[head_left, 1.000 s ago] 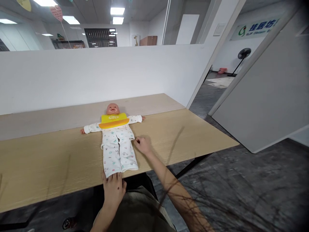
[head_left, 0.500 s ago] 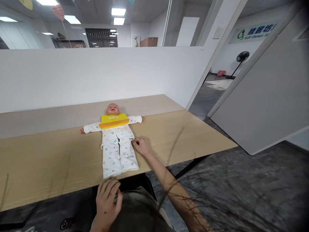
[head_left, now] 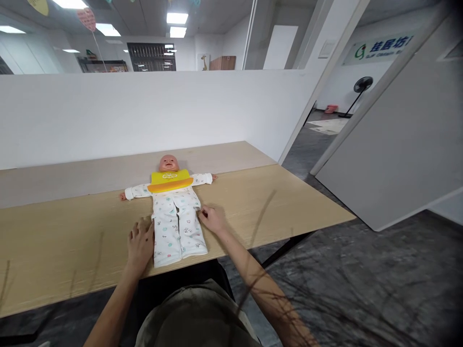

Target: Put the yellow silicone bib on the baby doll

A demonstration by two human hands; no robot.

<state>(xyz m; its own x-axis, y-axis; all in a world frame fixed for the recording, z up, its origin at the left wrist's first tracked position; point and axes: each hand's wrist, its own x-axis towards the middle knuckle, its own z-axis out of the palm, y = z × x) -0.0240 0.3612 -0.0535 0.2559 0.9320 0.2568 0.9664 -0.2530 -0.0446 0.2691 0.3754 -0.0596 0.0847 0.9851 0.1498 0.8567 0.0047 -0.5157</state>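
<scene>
A baby doll (head_left: 169,163) lies on its back on the table, arms spread to both sides. It wears a white printed top (head_left: 173,196), white printed pants (head_left: 167,236) and a yellow bib (head_left: 170,178) with an orange lower pocket. At the right side of the waist, my right hand (head_left: 214,220) pinches the cloth edge where top and pants meet. My left hand (head_left: 141,245) rests along the other side of the pants, its fingers bent but apart and the fingertips at the cloth edge. No feet show below the pant legs.
The wooden table (head_left: 271,202) ends close to my lap, and its right corner juts over the grey floor. Behind it rises a white partition (head_left: 144,115) with glass above. A grey door panel (head_left: 390,144) stands to the right; a black fan (head_left: 362,85) is beyond the doorway.
My left hand has moved up from my lap, over the table edge, to the left side of the pants. My right hand stays at the waist; the doll lies as before.
</scene>
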